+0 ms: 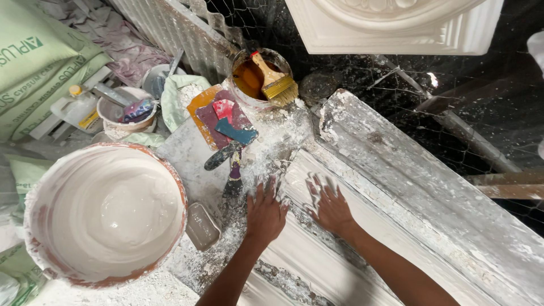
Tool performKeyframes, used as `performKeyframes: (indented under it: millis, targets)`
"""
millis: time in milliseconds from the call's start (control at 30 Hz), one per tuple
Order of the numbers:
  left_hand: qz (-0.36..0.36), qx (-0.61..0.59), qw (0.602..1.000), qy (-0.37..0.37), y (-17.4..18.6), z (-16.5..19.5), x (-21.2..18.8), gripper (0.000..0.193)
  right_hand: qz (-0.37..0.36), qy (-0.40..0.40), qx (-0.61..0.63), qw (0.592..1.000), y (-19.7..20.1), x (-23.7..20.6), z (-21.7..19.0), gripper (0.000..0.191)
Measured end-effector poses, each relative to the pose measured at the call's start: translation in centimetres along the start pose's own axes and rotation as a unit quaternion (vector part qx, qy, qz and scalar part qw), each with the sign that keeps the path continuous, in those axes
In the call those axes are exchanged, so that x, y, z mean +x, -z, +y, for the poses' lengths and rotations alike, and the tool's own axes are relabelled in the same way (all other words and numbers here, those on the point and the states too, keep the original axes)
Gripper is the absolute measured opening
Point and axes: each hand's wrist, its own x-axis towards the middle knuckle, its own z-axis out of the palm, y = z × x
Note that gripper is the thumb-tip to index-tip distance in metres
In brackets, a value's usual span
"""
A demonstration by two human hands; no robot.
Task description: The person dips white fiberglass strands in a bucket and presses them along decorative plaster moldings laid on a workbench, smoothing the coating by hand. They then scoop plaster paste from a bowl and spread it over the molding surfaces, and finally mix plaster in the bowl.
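- White plaster coats the long moulding form [396, 187], which runs diagonally from the centre toward the lower right; its surface is crusted, flaky and ridged, and its far end is cut off by the picture's edge.
- The big bucket [105, 212] at lower left holds smooth wet plaster, its rim smeared and reddish.
- A small tin [258, 76] of amber liquid stands above the form's upper end, with a brush [276, 82] lying across it.
- Coloured plastic scrapers [224, 119] lie just beside the tin; the dark tools below them are hard to make out under dust.
- The left hand [265, 214] and right hand [330, 207] press flat on the form's upper end, fingers spread, gripping nothing, fingertips whitened.
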Motion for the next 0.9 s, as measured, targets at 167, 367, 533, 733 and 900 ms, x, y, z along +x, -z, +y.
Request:
performKeyframes:
  millis: [167, 367, 533, 733, 900]
  targets:
    - [0.013, 0.037, 0.999, 0.004, 2.2, 1.1, 2.3, 0.045, -0.079, -0.03, -0.044, 0.995, -0.6, -1.9, 0.6, 0.079]
    - [0.049, 0.003, 0.998, 0.027, 4.0, 1.1, 1.8, 0.046, 0.012, 0.039, -0.042, 0.998, 1.9, 3.6, -1.8, 0.082]
    - [0.264, -0.078, 0.959, -0.067, 3.2, 0.6, -0.8, 0.041, 0.116, 0.069, -0.005, 0.991, 4.5, 10.8, -5.7, 0.074]
    - [0.335, -0.182, 0.915, -0.13, 2.5, 0.0, -4.7, 0.044, 0.245, -0.004, 0.316, 0.917, 7.9, 14.2, -5.8, 0.035]
    - [0.35, -0.195, 0.904, -0.148, 2.9, -0.3, -6.5, 0.04, 0.244, -0.274, 0.686, 0.628, 5.9, 13.6, -1.0, 0.05]
